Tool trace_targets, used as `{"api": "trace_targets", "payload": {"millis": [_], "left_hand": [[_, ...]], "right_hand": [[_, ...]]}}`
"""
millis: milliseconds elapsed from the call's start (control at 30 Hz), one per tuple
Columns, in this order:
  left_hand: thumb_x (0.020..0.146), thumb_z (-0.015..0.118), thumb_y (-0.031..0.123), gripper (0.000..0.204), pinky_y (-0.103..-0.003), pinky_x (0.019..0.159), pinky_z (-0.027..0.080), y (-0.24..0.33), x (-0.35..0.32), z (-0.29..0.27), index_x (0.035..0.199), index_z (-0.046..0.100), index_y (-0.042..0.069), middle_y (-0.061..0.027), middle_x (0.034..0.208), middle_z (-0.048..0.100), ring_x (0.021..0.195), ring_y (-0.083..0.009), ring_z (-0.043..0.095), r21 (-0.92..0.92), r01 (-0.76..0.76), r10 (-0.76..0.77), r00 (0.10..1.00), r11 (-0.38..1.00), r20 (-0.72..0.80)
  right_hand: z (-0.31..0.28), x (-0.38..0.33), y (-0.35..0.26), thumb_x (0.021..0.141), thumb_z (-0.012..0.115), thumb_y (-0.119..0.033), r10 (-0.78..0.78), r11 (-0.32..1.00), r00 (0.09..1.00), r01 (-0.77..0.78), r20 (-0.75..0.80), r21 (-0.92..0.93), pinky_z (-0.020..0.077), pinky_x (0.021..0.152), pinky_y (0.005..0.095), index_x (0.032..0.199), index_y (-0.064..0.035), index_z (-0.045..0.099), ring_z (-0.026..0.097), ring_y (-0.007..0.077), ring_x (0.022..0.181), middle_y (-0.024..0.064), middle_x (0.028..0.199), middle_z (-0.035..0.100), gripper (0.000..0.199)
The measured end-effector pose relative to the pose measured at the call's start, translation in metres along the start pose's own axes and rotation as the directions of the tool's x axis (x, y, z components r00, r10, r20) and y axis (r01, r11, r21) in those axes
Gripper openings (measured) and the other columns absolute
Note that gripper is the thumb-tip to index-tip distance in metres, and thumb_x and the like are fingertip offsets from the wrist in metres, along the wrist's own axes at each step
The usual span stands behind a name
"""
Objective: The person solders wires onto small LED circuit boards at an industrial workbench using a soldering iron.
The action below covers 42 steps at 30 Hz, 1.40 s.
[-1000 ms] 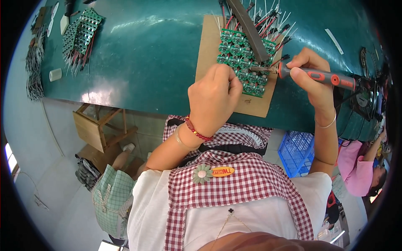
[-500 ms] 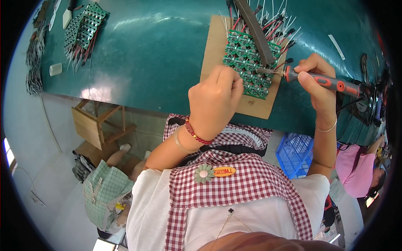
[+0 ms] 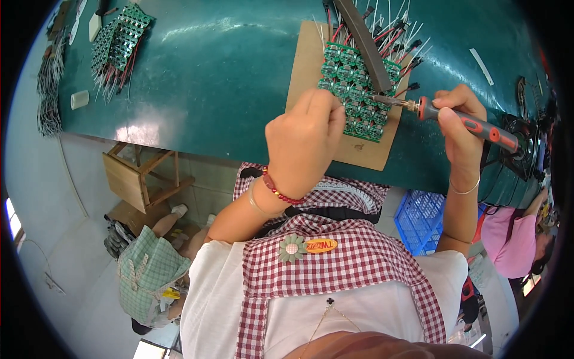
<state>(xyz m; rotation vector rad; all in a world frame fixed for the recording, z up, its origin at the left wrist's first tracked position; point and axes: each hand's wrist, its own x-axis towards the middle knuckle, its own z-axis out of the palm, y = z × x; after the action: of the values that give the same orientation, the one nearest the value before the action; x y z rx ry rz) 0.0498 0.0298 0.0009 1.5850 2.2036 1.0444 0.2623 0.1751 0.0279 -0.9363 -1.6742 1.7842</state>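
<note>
My right hand is wrapped round the grey and red handle of a soldering iron. The iron's tip points left, at or just above a panel of green circuit boards. Over the panel's left edge, my left hand is closed with its fingers pinched together; what they hold, if anything, is hidden. The panel lies on a brown cardboard sheet, with red, black and white wires fanning from its far side. A dark bar rests slantwise across the boards.
More wired circuit boards lie at the far left of the green table, near a white cylinder. Bundled wires hang at the left edge. A dark stand is at right. A blue crate and two other people are below.
My right hand has drawn the soldering iron slightly to the right. My left hand has shifted a little left and toward me. The boards have stayed in place.
</note>
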Motion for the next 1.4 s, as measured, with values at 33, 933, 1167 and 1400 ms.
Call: {"api": "trace_targets", "payload": {"millis": [33,933,1167,1400], "left_hand": [[0.077,0.069,0.007,0.015,-0.033,0.046,0.045,-0.001,0.000,-0.002,0.079,0.054,0.008,-0.0048,0.073,0.059,0.053,-0.0246,0.059,0.000,0.000,0.000,1.000,1.000,0.001],[0.077,0.070,0.003,0.013,-0.033,0.050,0.046,-0.004,0.006,-0.001,0.078,0.057,0.004,-0.0087,0.072,0.059,0.056,-0.0256,0.058,0.012,0.028,-0.028,0.997,1.000,0.069],[0.078,0.064,-0.003,0.014,-0.036,0.054,0.048,-0.009,0.006,-0.006,0.082,0.052,0.002,-0.0125,0.079,0.055,0.063,-0.0289,0.059,-0.084,0.003,0.001,0.999,0.996,0.046],[0.075,0.064,-0.007,0.017,-0.033,0.053,0.048,-0.020,0.007,-0.011,0.080,0.050,0.000,-0.0119,0.076,0.055,0.061,-0.0252,0.060,-0.068,0.023,-0.021,0.999,0.997,0.029]], "right_hand": [[0.001,0.001,-0.001,0.083,0.066,-0.011,0.000,1.000,1.000,0.000,0.000,0.000,0.0390,0.065,0.0207,0.087,-0.0005,0.063,0.052,0.0072,0.073,0.0032,0.083,0.061,0.011],[0.023,0.016,-0.003,0.083,0.066,-0.012,0.044,0.990,0.993,-0.029,0.106,-0.141,0.0402,0.063,0.0213,0.086,0.0001,0.063,0.052,0.0056,0.071,0.0027,0.081,0.062,0.013],[0.021,0.014,-0.005,0.083,0.065,-0.008,0.026,0.997,0.998,-0.022,0.056,-0.072,0.0395,0.063,0.0208,0.087,0.0001,0.063,0.051,0.0051,0.071,0.0018,0.082,0.061,0.009],[0.034,0.021,0.003,0.084,0.067,-0.011,-0.016,0.992,0.998,0.023,0.066,-0.121,0.0415,0.065,0.0210,0.089,-0.0001,0.064,0.053,0.0055,0.073,0.0022,0.085,0.062,0.013]]}}
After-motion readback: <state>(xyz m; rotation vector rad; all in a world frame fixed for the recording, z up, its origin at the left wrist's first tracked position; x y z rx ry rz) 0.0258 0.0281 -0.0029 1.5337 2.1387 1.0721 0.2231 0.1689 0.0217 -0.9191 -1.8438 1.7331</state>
